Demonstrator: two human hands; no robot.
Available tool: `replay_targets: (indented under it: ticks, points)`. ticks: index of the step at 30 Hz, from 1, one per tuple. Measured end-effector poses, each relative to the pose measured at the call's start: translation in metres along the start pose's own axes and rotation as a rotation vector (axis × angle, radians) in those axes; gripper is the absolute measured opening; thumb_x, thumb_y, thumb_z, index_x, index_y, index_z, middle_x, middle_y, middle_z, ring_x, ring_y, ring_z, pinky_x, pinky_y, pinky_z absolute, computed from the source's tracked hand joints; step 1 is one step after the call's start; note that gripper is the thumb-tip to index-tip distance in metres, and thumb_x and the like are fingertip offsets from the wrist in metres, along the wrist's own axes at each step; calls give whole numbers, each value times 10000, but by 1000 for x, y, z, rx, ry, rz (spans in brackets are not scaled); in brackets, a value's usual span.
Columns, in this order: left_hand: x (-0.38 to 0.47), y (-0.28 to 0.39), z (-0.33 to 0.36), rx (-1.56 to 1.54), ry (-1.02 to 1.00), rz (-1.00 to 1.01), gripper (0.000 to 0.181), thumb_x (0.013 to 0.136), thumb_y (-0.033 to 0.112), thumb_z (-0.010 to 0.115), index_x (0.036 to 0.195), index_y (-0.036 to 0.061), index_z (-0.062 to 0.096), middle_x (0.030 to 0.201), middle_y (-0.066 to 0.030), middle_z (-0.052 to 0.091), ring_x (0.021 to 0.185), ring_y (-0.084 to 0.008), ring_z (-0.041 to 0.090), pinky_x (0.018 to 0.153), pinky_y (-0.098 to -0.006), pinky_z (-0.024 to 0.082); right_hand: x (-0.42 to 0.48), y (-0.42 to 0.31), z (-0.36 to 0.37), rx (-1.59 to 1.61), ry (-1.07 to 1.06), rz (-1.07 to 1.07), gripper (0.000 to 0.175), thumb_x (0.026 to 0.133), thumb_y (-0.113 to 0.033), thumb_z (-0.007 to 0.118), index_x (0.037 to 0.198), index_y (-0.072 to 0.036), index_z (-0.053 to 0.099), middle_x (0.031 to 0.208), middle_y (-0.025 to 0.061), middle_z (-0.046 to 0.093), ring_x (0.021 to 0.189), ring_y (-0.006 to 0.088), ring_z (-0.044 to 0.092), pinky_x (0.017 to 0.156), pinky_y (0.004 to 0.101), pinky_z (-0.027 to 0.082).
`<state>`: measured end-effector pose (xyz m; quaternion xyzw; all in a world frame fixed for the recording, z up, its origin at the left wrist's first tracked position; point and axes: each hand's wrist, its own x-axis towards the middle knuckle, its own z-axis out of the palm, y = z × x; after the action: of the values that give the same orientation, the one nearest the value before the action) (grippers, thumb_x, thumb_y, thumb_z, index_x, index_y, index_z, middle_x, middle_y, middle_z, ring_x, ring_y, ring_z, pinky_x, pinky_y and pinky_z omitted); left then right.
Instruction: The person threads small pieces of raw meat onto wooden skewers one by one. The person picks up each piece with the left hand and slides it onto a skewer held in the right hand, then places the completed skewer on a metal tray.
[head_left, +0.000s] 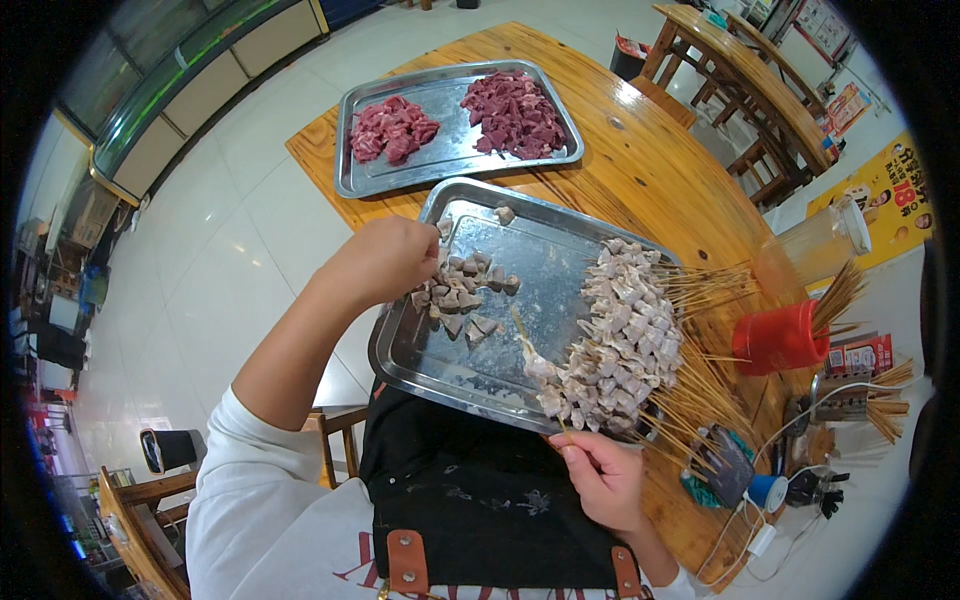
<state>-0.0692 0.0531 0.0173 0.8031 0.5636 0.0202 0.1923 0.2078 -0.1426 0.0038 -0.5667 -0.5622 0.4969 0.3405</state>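
Observation:
My right hand pinches the lower end of a bamboo skewer at the near rim of a metal tray. Pale meat pieces are threaded on that skewer, and its bare tip points up and away. Over the tray's left side, my left hand is curled above loose greyish meat pieces. Its fingertips are hidden, so I cannot see whether they hold a piece. Many loaded skewers lie heaped along the tray's right side, their bare sticks jutting over the rim.
Behind stands a second tray with two piles of red meat. On the wooden table's right are a red cup of skewers, a clear plastic jug, a metal holder, a phone and white cables.

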Motion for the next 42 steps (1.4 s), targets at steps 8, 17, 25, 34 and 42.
replay_targets:
  ticks: [8,17,25,34,42]
  points:
    - [-8,33,42,-1724,-124,-265,174,882,133,608,1029,41,599,955,-72,654,808,-112,634,697,-220,520,4,1,3,4,31,34,153,868,-70,608,999,-24,673,707,42,639,594,53,546,550,199,435]
    - [-32,77,54,-2139,-104,-367,138,897,136,591,1003,49,589,998,-89,650,894,-145,645,769,-240,534,4,1,3,-49,58,49,152,871,-78,607,997,-24,675,632,25,601,552,45,514,519,204,414]
    - [-40,81,55,-1910,-173,-310,145,893,172,605,994,68,600,993,-67,658,894,-120,624,792,-248,500,3,3,4,-29,46,75,150,874,-85,607,992,-25,678,632,27,601,548,45,511,516,204,411]
    - [-35,76,59,-2140,-199,-261,226,916,210,573,1096,72,576,1043,-59,639,858,-87,601,766,-220,496,1,4,6,26,77,79,150,882,-78,599,997,-22,679,653,1,600,570,33,497,519,195,401]
    - [-35,74,53,-1950,-105,-183,176,914,170,570,1052,62,587,965,-43,630,838,-90,600,759,-213,499,-1,5,5,108,80,106,149,891,-70,588,995,-11,676,634,-25,554,547,22,447,498,186,369]
